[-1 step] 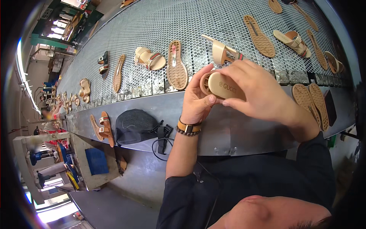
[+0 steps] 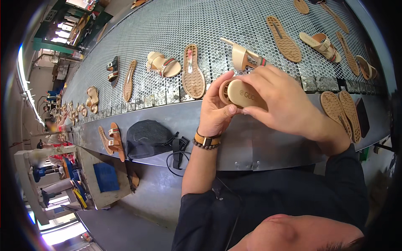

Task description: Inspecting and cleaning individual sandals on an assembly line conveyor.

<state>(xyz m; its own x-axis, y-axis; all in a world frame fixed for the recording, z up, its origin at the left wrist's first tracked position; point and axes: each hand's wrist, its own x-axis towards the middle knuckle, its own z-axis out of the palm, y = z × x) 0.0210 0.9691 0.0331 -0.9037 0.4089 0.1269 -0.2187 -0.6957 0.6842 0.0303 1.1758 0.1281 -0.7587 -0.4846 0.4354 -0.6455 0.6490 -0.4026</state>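
Note:
Both of my hands meet over the near edge of the metal mesh. My left hand (image 2: 214,102) is closed round the heel end of a tan outsole (image 2: 224,93), whose ribbed inner side partly shows. Against it lies the cream footbed of a sandal (image 2: 239,93), its heel end facing me with dark lettering. My right hand (image 2: 280,98) grips this sandal from the right, its fingers over the top and its thumb below. The rest of the sandal is hidden behind my right hand. Just beyond my fingers, a cream strapped sandal (image 2: 240,57) stands on the mesh.
Sandals and loose tan outsoles (image 2: 193,72) lie spread along the mesh belt (image 2: 167,35). On the metal ledge (image 2: 234,142) are a black mesh cap (image 2: 147,138), a brown sandal (image 2: 116,141) and, at right, two outsoles (image 2: 335,108). A wooden stand with tools (image 2: 79,184) is at lower left.
The sandals and outsoles on the mesh have shifted very slightly left. My right hand has edged left, covering more of the lettering on the footbed.

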